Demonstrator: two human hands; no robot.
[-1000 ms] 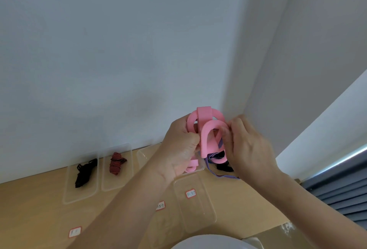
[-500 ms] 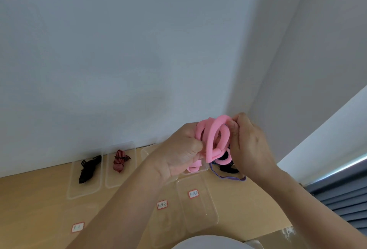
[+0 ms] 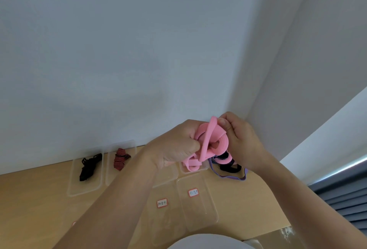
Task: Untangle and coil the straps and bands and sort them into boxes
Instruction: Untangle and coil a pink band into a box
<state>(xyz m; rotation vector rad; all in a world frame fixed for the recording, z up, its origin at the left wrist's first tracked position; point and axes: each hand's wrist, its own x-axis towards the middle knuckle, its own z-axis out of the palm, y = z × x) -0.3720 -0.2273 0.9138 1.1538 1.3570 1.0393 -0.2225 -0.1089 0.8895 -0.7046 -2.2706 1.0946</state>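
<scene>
Above the bench (image 3: 35,199), in the head view, two hands hold a pink band (image 3: 208,141) up in the air. The left hand (image 3: 174,147) has its grip tight round the loops. The right hand (image 3: 244,143) pinches the top of one loop. A tail of the band hangs down by a clear box (image 3: 198,171). A black strap (image 3: 89,166) and a striped strap (image 3: 120,158) each lie in a box on the left. A purple band (image 3: 230,177) and a black band (image 3: 230,167) lie on the bench below the right hand.
</scene>
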